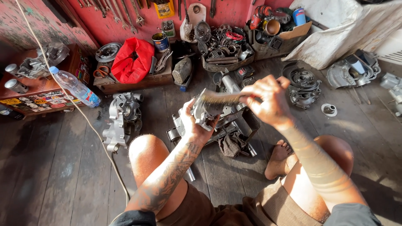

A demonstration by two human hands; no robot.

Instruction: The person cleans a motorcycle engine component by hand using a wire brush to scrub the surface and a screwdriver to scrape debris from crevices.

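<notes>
My left hand [195,125] grips a small silver metal engine part [202,109] held up over my knees. A brush with a blurred, dark bristle head [222,98] lies across the top of that part, and my right hand [270,99] is closed around its handle end. Under both hands an engine block with a dark rag [231,144] rests on the wooden floor. My bare knees and right foot [278,159] frame it.
A grey engine casing [122,120] lies at left beside a white cord [88,121]. A plastic bottle [75,87] leans on a low stickered box. A red bag [133,59], a crate of parts [222,46], a round engine cover [304,83] and a white cloth [347,29] line the back.
</notes>
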